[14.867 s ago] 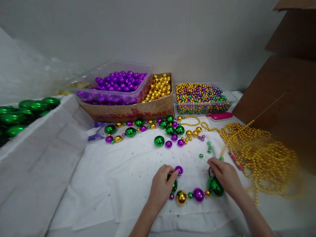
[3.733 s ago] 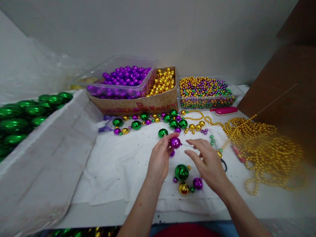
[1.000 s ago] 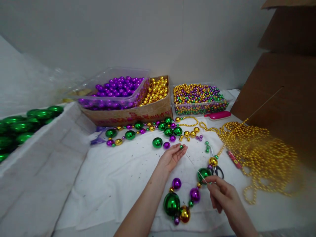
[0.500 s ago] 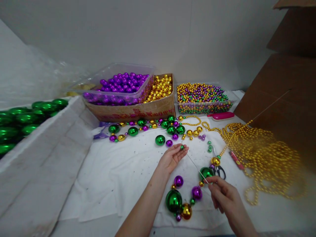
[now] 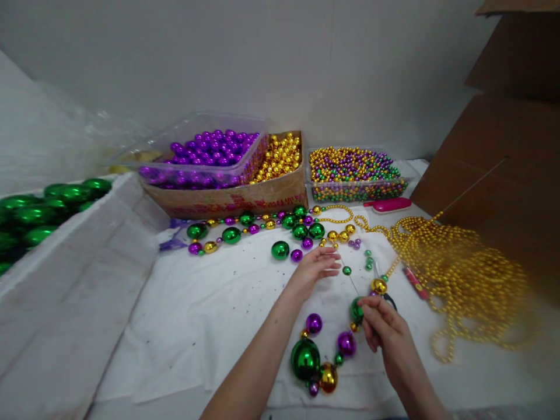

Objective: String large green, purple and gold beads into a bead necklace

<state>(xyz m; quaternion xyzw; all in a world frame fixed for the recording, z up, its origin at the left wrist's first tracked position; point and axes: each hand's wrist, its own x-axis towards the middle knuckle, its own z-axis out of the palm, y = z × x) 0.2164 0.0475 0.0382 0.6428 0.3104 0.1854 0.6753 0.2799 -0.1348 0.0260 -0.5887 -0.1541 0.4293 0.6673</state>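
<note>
My right hand (image 5: 380, 326) pinches a thin threading needle (image 5: 352, 282) that slants up and left; a small green bead (image 5: 346, 270) sits on it. Just below my fingers hangs a strand of beads (image 5: 321, 356) lying on the white cloth (image 5: 205, 315): a big green ball, purple, gold and small ones. My left hand (image 5: 315, 269) hovers with fingers stretched out, its fingertips just left of the small green bead and holding nothing. A gold bead (image 5: 378, 286) lies right of the needle.
Behind stand a clear tub of purple beads (image 5: 205, 153), a cardboard box of gold beads (image 5: 280, 156) and a tub of mixed small beads (image 5: 356, 172). A finished strand (image 5: 254, 224), scissors (image 5: 387, 298), a heap of gold chains (image 5: 464, 274) and green balls (image 5: 39, 207) lie around.
The small green bead has left my left fingertips and slid down the needle. My left hand opened and shifted right; my right hand rose a little.
</note>
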